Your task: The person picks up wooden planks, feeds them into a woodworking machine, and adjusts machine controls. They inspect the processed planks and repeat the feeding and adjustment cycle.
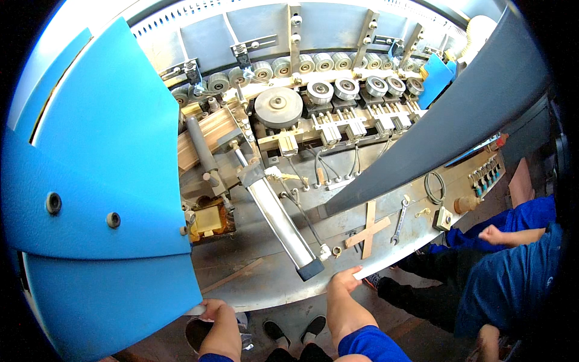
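Observation:
Both my hands are at the front edge of a machine's metal table [289,291]. My left hand [212,309] closes over the rim beside the lower corner of a blue cover [114,289]; its fingertips are partly hidden. Farther right, my right hand [345,279] is wrapped on the same rim, the underside fingers out of sight. Between them, the black end of a silver pneumatic cylinder [278,223] juts toward the edge. Closest to my right hand on the table are a small brass ring [336,251] and a cross of two wooden strips [368,231].
Behind stand a large grey wheel [278,107] and a row of rollers [319,92]. A wrench [400,221], a coiled cable [434,187] and a switch box [443,218] lie right. A dark panel [446,114] slants across. People in blue [506,283] are at the right.

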`<state>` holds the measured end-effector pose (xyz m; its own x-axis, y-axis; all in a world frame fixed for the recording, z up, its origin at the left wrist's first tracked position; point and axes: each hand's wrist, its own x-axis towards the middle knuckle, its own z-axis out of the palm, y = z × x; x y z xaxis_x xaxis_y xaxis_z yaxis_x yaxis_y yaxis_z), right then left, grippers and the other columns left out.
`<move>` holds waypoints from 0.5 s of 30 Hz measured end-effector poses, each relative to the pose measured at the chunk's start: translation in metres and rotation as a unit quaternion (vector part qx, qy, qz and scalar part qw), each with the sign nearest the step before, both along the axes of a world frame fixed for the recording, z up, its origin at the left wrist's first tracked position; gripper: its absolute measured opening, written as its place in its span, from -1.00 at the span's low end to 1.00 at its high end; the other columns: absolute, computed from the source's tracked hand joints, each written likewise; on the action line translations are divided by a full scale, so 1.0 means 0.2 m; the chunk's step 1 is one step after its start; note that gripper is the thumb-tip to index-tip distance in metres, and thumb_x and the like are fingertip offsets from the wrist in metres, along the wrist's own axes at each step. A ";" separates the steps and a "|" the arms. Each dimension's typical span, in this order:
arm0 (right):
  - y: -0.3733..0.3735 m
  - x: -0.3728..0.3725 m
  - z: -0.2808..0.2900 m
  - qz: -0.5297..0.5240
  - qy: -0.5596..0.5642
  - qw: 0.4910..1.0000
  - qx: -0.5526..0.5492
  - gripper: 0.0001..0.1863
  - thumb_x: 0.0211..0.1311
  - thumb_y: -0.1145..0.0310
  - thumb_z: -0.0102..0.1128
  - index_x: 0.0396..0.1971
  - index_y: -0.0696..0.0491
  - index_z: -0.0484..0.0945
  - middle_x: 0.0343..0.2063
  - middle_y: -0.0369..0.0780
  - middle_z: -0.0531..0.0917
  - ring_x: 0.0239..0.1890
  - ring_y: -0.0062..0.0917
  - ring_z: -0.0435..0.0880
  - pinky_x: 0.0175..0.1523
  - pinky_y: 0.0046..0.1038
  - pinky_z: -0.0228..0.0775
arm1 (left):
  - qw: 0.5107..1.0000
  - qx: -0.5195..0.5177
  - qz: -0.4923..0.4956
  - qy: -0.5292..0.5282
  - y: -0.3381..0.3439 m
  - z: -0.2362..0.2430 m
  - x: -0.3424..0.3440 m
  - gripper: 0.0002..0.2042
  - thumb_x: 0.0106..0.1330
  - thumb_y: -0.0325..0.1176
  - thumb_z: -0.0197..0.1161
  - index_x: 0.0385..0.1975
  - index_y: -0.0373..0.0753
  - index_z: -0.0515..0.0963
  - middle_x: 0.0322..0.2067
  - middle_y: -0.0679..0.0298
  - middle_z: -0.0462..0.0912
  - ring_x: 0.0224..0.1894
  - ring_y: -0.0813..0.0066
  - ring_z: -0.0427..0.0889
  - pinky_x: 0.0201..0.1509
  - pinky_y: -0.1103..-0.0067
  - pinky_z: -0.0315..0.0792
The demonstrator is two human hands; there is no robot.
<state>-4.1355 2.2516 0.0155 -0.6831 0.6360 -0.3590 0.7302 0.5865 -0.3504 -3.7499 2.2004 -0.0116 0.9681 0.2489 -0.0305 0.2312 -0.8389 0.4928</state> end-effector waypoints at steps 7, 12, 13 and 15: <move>0.04 0.00 -0.08 0.016 0.003 1.000 -0.006 -0.11 0.30 -0.43 -0.14 0.06 0.22 0.47 -0.10 0.19 0.67 -0.04 0.13 0.66 0.12 0.03 0.45 | 0.998 0.039 0.020 -0.041 0.08 -0.32 0.22 -0.22 0.24 0.28 0.16 0.08 -0.46 0.46 0.03 -0.19 0.62 0.10 -0.21 0.60 0.24 0.06 0.42; 0.05 -0.02 -0.08 0.001 0.013 1.000 -0.009 -0.11 0.30 -0.42 -0.13 0.06 0.23 0.46 -0.11 0.20 0.66 -0.03 0.14 0.65 0.12 0.04 0.44 | 0.998 0.028 0.014 -0.050 0.06 -0.34 0.19 -0.26 0.23 0.27 0.17 0.07 -0.38 0.46 0.00 -0.12 0.64 0.07 -0.16 0.62 0.20 0.08 0.44; 0.04 -0.01 -0.07 0.003 0.013 1.000 -0.008 -0.11 0.30 -0.42 -0.13 0.07 0.23 0.46 -0.11 0.20 0.66 -0.03 0.14 0.65 0.12 0.04 0.44 | 0.998 0.031 0.017 -0.055 0.07 -0.36 0.22 -0.29 0.22 0.23 0.21 0.10 -0.33 0.44 0.01 -0.08 0.64 0.05 -0.13 0.63 0.14 0.07 0.46; 0.04 -0.01 -0.06 0.007 0.010 1.000 -0.008 -0.11 0.30 -0.42 -0.12 0.07 0.23 0.45 -0.11 0.20 0.66 -0.04 0.15 0.65 0.11 0.04 0.45 | 0.998 0.042 0.028 -0.050 0.08 -0.39 0.25 -0.32 0.23 0.19 0.23 0.14 -0.28 0.43 0.03 -0.04 0.64 0.04 -0.10 0.64 0.09 0.07 0.48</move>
